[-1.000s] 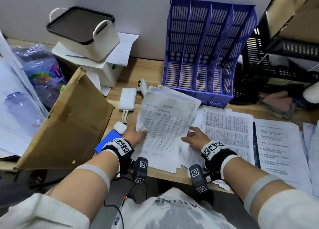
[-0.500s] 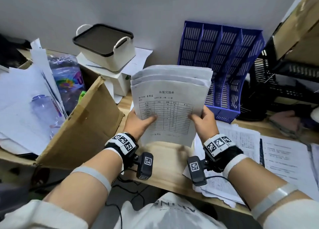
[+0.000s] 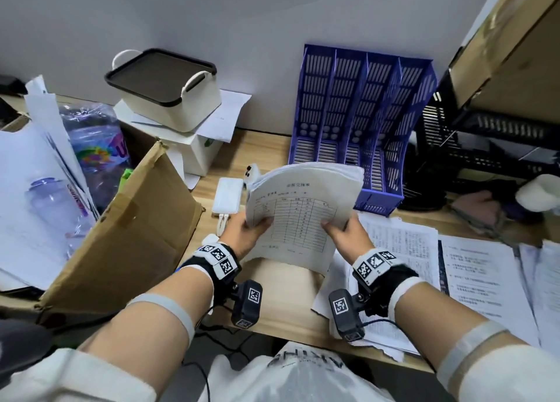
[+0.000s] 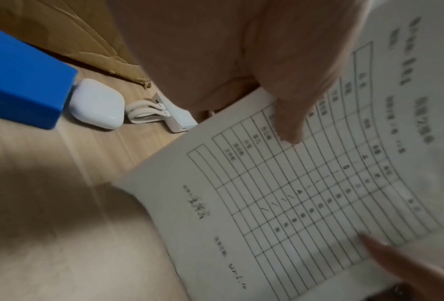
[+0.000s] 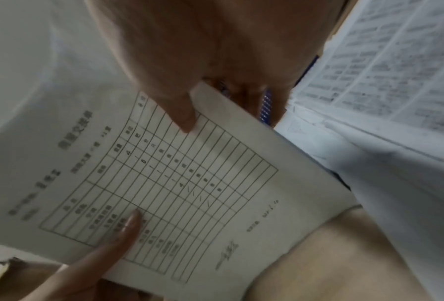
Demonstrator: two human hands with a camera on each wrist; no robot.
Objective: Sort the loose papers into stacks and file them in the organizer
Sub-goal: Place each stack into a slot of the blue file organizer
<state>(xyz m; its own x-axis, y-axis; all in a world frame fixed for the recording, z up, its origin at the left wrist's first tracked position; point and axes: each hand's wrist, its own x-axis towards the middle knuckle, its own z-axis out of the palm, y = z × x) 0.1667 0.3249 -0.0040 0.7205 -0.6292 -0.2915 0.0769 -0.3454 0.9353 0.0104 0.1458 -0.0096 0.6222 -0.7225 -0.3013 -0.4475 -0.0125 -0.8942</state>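
I hold a stack of white papers above the wooden desk, its top sheet a printed table form. My left hand grips the stack's left edge, thumb on the top sheet. My right hand grips the right edge, thumb on top. The stack tilts away from me and its upper end bows backward. Behind it against the wall stands the blue slotted organizer; the slots that show hold nothing. More printed papers lie spread on the desk to the right.
A brown cardboard flap rises at the left, with paper piles and a plastic bag behind it. A white lidded basket sits on a white box. A white power bank, a white earbud case and a blue box lie on the desk. Black mesh trays stand right.
Both hands lifted the stack off the desk and stood it up. Since half a second ago it has come lower and tipped back, its top curling away toward the organizer.
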